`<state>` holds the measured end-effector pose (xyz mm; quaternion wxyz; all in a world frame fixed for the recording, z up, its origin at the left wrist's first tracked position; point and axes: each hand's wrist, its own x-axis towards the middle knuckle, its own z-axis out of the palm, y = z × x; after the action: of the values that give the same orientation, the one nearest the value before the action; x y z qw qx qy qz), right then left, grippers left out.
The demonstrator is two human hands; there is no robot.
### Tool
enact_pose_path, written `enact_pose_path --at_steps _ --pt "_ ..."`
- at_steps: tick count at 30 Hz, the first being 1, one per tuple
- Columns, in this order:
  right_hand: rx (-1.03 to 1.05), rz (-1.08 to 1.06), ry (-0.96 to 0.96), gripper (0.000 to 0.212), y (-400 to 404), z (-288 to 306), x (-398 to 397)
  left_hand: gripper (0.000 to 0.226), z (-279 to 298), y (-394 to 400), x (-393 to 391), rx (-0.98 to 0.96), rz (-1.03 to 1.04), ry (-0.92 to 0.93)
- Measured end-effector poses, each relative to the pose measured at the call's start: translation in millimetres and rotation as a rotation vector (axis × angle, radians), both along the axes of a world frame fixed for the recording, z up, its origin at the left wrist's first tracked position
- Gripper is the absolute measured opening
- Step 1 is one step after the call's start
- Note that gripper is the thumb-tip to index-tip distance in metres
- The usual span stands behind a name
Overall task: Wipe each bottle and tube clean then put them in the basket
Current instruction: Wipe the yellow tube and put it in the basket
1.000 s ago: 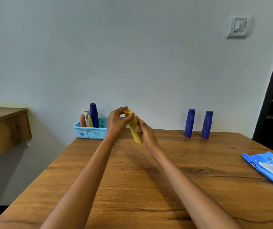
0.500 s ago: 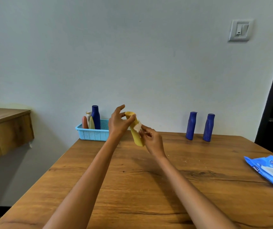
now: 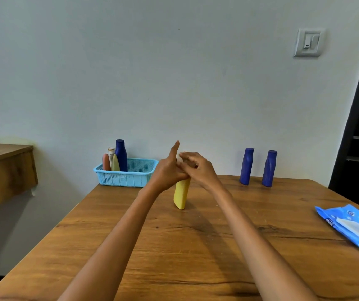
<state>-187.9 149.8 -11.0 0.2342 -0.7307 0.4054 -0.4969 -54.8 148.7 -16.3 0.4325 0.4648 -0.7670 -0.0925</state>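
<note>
A yellow tube [image 3: 181,194] hangs above the table's far middle, its lower end free. My left hand [image 3: 167,170] grips its top, index finger raised. My right hand [image 3: 198,168] curls over the same top end, pinching a small white wipe [image 3: 179,157] against it; the wipe is mostly hidden. The light blue basket [image 3: 128,178] stands at the far left edge and holds a dark blue bottle [image 3: 121,155], an orange tube, a pale yellow tube and a white one. Two dark blue bottles [image 3: 247,166] [image 3: 269,168] stand upright at the far right.
A blue pack of wet wipes [image 3: 354,229] lies at the table's right edge. A wooden shelf [image 3: 2,168] juts out at the left. The wall runs right behind the table, with a dark doorway at the right.
The tube has turned more upright and its top is now covered by both hands. My right hand moved from the tube's side up over its top end.
</note>
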Motion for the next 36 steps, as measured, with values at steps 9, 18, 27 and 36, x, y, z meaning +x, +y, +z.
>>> enact_pose_path --at_steps 9,18,27,36 --pt "-0.168 -0.013 0.183 0.017 4 4 -10 0.094 -3 -3 13 0.057 -0.03 0.111" --pt "-0.272 -0.064 0.083 0.029 0 15 -10 0.09 -2 3 12 0.068 -0.035 0.076" --pt "-0.047 0.024 0.229 0.011 6 21 -6 0.092 -2 1 13 0.06 -0.047 0.063" --pt "-0.158 -0.165 -0.007 0.009 1 20 -6 0.087 -2 3 5 0.057 0.011 0.074"
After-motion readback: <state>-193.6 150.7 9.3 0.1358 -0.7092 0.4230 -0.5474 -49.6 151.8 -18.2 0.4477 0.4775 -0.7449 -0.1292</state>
